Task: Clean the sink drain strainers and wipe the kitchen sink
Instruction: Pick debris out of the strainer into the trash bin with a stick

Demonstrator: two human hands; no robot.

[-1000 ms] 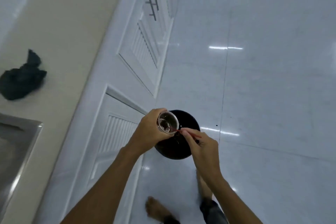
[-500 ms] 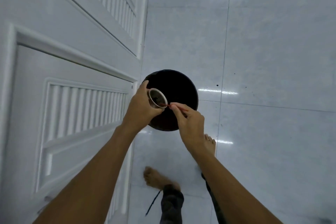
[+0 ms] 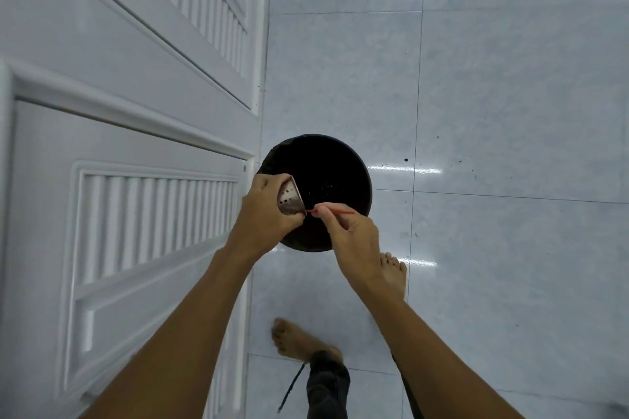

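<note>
My left hand (image 3: 265, 211) grips a small metal drain strainer (image 3: 290, 198), a perforated cup tipped on its side with its mouth turned right over a black round bin (image 3: 343, 177) on the floor. My right hand (image 3: 347, 231) pinches a thin red stick (image 3: 335, 212) whose tip touches the strainer's lower rim. Both hands hover above the bin's left part. The sink is out of view.
White louvred cabinet doors (image 3: 136, 214) fill the left side, right next to the bin. Glossy pale floor tiles (image 3: 510, 146) with a few dark specks lie to the right. My bare feet (image 3: 299, 340) stand just below the bin.
The view has dropped from the counter and sink to the floor and bin. The strainer has tipped from mouth-up to lying sideways, while the red stick stays at its rim.
</note>
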